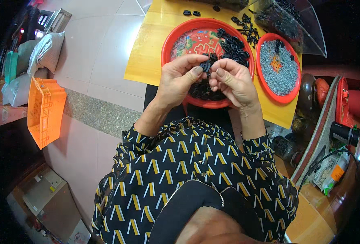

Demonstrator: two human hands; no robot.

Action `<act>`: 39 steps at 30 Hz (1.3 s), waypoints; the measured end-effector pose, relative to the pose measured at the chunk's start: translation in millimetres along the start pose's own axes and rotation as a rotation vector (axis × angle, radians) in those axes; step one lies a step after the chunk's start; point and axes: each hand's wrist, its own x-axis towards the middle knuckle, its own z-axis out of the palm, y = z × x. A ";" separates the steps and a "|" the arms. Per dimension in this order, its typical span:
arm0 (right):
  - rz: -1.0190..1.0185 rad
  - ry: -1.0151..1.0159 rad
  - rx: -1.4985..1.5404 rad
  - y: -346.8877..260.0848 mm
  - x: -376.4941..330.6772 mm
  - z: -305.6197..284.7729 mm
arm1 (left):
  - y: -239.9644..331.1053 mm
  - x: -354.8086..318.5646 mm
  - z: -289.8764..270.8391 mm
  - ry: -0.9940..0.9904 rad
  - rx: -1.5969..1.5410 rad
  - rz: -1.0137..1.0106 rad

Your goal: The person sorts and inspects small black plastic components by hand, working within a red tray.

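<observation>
Your left hand (179,79) and right hand (233,79) pinch one small black plastic part (205,65) together. Two red trays sit beyond: the big tray (167,44) and the small tray (278,99).

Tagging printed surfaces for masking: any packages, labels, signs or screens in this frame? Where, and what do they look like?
Stuffed sacks: far left on the floor, piled, grey-white and green, soft and bulging.
Orange label: lower right, on a pale package among clutter, small and roughly square.
Printed picture: bottom of the large red bowl, red with multicoloured decoration, partly under black parts.
No screens or signs can be made out.
</observation>
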 end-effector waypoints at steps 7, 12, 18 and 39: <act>-0.021 0.154 -0.287 0.6 -3.3 16.4 | 2.6 -4.0 3.8 -0.035 0.201 -0.005; -0.022 0.169 -0.443 -35.9 -3.9 -1.2 | 4.3 -6.1 -2.2 0.030 0.379 0.037; -0.525 0.216 -0.341 -196.0 37.4 -76.2 | 8.0 3.1 -5.8 0.104 0.492 0.013; -0.607 0.104 -1.787 -37.7 54.9 -29.6 | -15.9 81.6 -13.7 -0.325 1.479 0.438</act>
